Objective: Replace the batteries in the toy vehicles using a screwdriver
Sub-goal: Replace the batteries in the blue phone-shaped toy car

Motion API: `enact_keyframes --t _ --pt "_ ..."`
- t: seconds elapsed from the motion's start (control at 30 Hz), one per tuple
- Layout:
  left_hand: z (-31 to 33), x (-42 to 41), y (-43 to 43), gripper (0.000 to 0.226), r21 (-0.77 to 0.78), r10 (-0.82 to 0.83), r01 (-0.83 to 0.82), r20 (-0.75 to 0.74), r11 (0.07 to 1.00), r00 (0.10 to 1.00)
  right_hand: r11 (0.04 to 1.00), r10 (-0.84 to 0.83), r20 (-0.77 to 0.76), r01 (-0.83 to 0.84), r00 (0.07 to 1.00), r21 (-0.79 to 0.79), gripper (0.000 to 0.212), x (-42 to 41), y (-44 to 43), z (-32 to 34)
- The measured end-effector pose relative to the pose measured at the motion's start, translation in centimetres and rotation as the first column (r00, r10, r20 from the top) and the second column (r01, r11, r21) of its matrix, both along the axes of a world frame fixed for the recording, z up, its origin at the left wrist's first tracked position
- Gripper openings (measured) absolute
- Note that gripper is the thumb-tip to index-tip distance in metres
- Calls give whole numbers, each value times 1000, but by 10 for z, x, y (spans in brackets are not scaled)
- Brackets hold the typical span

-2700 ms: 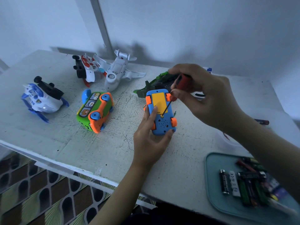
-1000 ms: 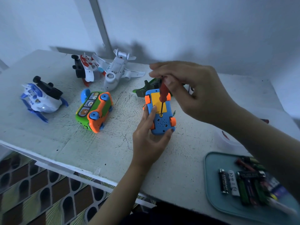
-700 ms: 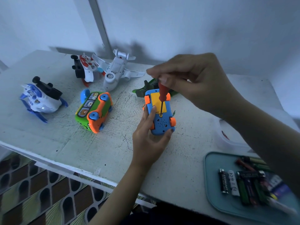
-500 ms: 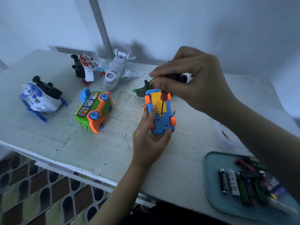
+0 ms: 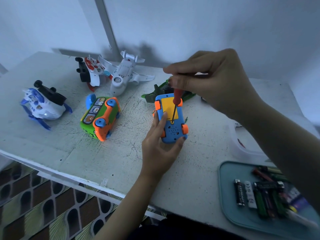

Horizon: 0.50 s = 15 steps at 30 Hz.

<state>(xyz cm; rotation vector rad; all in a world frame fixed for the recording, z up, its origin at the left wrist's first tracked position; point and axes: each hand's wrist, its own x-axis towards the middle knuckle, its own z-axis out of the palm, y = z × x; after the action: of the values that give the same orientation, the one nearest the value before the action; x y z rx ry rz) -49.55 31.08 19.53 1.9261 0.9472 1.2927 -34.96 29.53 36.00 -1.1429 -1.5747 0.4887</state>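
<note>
Since the earlier frame the right hand has shifted its hold: the screwdriver, which leaned in from the right, now stands close to upright. The car and the hand under it have stayed put.

At the desk's near right corner a teal tray holds a loose row of batteries. Further in, near the middle of the desk, the left hand grips the blue toy car, which lies belly up, fingers curled along its left side and thumb against its near end. The screwdriver's tip sits in the screw hole at the near edge of the yellow battery cover. Above it the right hand pinches the top of the red handle between thumb and fingertips.

The step in hand looks like loosening the cover screw. To do it well, the shaft should stay in line with the screw, with steady downward pressure so the tip does not ride out of the head. The left hand should brace the car flat against the desk so it cannot twist, and the turns should be short, made with the fingertips. A small screw may roll, so it is best lifted out over the desk.

To the left lies a green and orange bus. Toward the far edge are a white and blue toy, a white plane and a dark green toy, just behind the car.
</note>
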Motion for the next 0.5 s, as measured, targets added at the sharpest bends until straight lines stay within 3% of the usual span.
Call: enact_keyframes --t 0.1,0.23,0.37,0.5 --pt "0 0 0 74 6 9 -9 7 1000 1000 987 -143 95 135 985 86 15 -1 3 -8" --pt "0 0 1 73 5 7 -7 8 1000 1000 960 -259 57 251 964 126 16 1 7 -14" --pt "-3 0 2 72 2 -11 11 17 1000 1000 1000 -24 -32 23 999 -14 29 7 3 -12" --pt "-2 -1 1 72 -6 2 -1 6 1000 1000 976 199 -159 -211 967 -60 40 7 -2 -12"
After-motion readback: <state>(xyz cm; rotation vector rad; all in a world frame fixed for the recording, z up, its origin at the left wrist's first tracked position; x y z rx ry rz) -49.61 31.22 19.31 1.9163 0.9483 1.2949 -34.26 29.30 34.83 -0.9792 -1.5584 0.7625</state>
